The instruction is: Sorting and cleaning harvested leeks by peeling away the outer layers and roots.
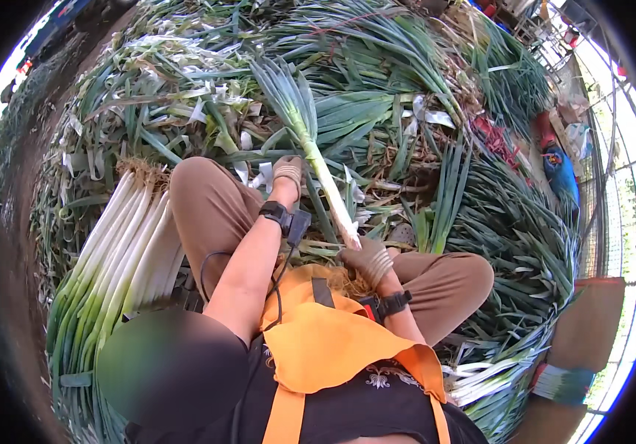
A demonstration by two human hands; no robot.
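Note:
My right hand (369, 261), in a brown work glove, grips the root end of a long leek (323, 161). The white shank slants up and left from that hand, and its green leaves fan out over the heap. Left of the shank is my gloved left hand (289, 168), its fingers bent and partly hidden. Whether it pinches a strip of leaf cannot be made out. Pale torn leaf sheaths (263, 176) lie beside it. Brown roots (346, 282) are piled in my lap on an orange apron (340, 338).
Trimmed leeks (124, 238) lie stacked at my left, roots away from me. Leaf scraps (151, 94) are heaped ahead. Untrimmed leeks (523, 233) pile up at my right, near white-stemmed leeks (479, 380). Red ties (495, 141) and a blue sack (561, 175) lie farther right.

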